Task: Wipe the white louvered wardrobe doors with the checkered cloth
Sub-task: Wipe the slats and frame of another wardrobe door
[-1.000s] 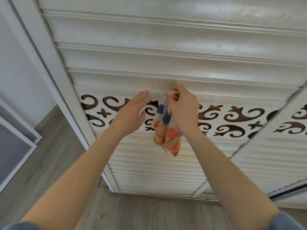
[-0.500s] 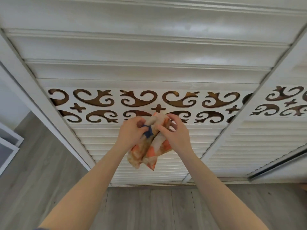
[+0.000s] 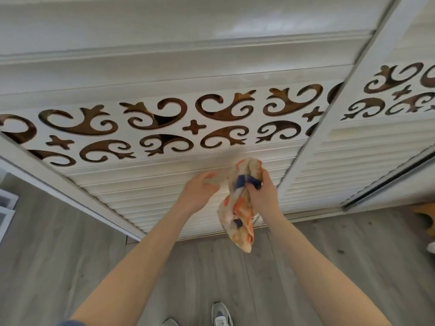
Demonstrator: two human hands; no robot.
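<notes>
Head cam, looking down along the wardrobe front. Right hand point(image 3: 263, 196) is gripping the checkered cloth point(image 3: 240, 208) w/ fingers curled tight round its bunched middle; top of the bundle is sticking up past the knuckles, close against the lower slats, tho contact w/ them can't be told for sure. Rest of the cloth is hanging loose below the hand, orange, cream and dark blue patches showing. Left hand point(image 3: 197, 194) is sitting just left of the cloth, palm toward the door, fingers spread and partly curled, holding nothing; fingertips are blurred, so whether they're touching the slats or the cloth edge can't be told.

Taking the scrollwork band point(image 3: 164, 128) as landmark: it's running across the white louvered wardrobe door point(image 3: 146, 184), brown cut-out curls and crosses on white. Both hands are working below it, over the narrow slats. Above the band, wider slats point(image 3: 164, 71) are catching a sheen. Right of the band, a white frame rail point(image 3: 334, 109) is crossing diagonally, and past it a second door point(image 3: 376, 142) is carrying the same pattern. Far below the band, grey wood-look floor point(image 3: 211, 267) and a grey-white sneaker point(image 3: 220, 314), w/ a second shoe tip beside it. Both forearms are reaching up from the bottom edge, covering part of the floor.
</notes>
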